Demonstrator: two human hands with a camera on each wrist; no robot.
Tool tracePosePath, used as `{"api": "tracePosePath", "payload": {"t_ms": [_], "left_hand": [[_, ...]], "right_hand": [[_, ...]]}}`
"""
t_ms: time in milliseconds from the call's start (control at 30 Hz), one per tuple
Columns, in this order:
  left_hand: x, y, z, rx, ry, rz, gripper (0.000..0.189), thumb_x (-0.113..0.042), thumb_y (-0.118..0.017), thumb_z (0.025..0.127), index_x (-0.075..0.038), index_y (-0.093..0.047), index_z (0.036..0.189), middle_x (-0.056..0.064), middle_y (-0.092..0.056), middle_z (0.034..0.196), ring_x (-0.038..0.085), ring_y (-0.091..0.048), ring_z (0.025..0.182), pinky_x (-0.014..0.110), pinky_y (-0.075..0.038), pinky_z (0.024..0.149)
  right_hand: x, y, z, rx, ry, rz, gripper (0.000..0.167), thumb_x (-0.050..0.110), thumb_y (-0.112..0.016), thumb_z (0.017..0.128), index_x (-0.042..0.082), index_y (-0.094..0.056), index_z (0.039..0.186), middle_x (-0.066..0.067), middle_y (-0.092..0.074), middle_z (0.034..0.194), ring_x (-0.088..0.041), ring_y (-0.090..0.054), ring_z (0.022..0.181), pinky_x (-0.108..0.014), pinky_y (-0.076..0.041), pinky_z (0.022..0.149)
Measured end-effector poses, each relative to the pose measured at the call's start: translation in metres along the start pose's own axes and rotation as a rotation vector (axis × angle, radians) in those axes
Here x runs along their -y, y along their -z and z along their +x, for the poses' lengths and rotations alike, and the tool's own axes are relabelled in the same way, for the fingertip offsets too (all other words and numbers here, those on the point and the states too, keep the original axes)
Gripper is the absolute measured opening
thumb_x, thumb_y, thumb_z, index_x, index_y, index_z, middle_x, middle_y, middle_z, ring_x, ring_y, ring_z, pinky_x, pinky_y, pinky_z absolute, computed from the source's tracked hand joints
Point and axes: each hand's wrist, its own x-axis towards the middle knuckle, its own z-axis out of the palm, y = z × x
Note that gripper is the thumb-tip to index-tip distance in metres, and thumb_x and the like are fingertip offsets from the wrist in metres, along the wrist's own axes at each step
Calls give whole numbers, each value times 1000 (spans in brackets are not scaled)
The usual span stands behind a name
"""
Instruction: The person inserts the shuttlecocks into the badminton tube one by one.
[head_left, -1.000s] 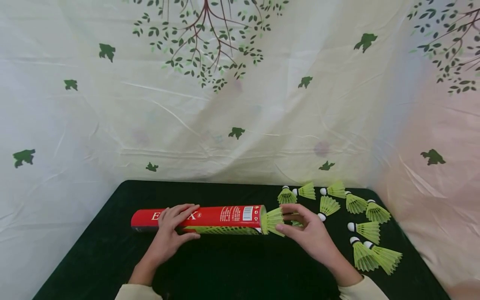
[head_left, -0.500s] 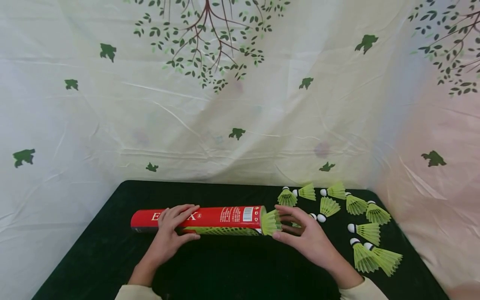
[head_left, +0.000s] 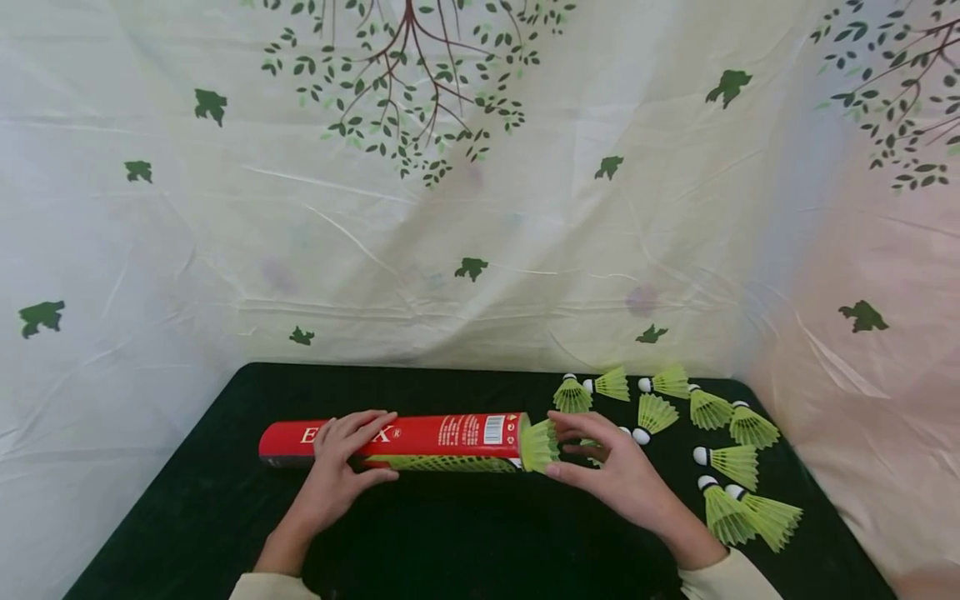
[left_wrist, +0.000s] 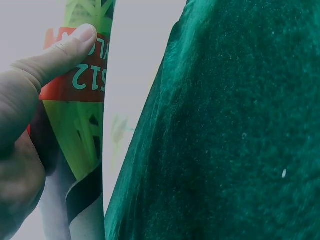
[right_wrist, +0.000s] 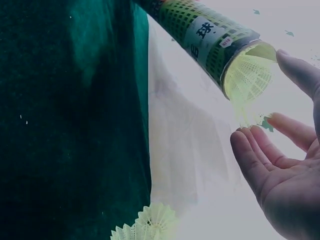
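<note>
A red shuttlecock tube (head_left: 442, 433) lies on its side across the dark green cloth in the head view. My left hand (head_left: 341, 458) grips its middle from above, thumb along the near side; the left wrist view shows that thumb (left_wrist: 70, 52) on the printed wall. From the tube's right-hand mouth sticks the flared yellow-green skirt of a shuttlecock (head_left: 540, 446), its cork hidden inside. My right hand (head_left: 607, 462) holds this skirt at its edge between fingertips and thumb, with the palm apart from it. The right wrist view shows fingertips (right_wrist: 242, 142) at the skirt's rim.
Several loose shuttlecocks lie to the right on the cloth, including one at the back (head_left: 573, 396) and an overlapping pair near the right edge (head_left: 772, 517). One more is partly hidden behind my right hand. A pale leaf-printed curtain (head_left: 375, 317) hangs behind the table.
My right hand has moved slightly left, and the shuttlecock's skirt sits deeper in the tube mouth than a second ago. The left hand and tube have stayed in place.
</note>
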Motion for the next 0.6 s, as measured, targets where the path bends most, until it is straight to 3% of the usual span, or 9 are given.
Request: {"api": "tracePosePath", "payload": {"t_ms": [300,600], "left_hand": [[0,-2,0,-7,-5,9,82,-20,-91,74,-35,-53,145,1,-49,143,28,-37,130,67,-7,109],[2,-3,0,3,7,8,81,-21,-90,75,-37,-53,144,1,-49,144,29,-37,131,68,-7,109]], "right_hand": [[0,-6,4,-7,-11,22,62,27,-83,84,19,-58,140,-5,-61,127,-25,-60,114,-35,-52,95],[3,-7,9,-9,-26,-16,58,28,-82,85,12,-61,137,-7,-62,124,-23,-61,108,-39,-52,91]]}}
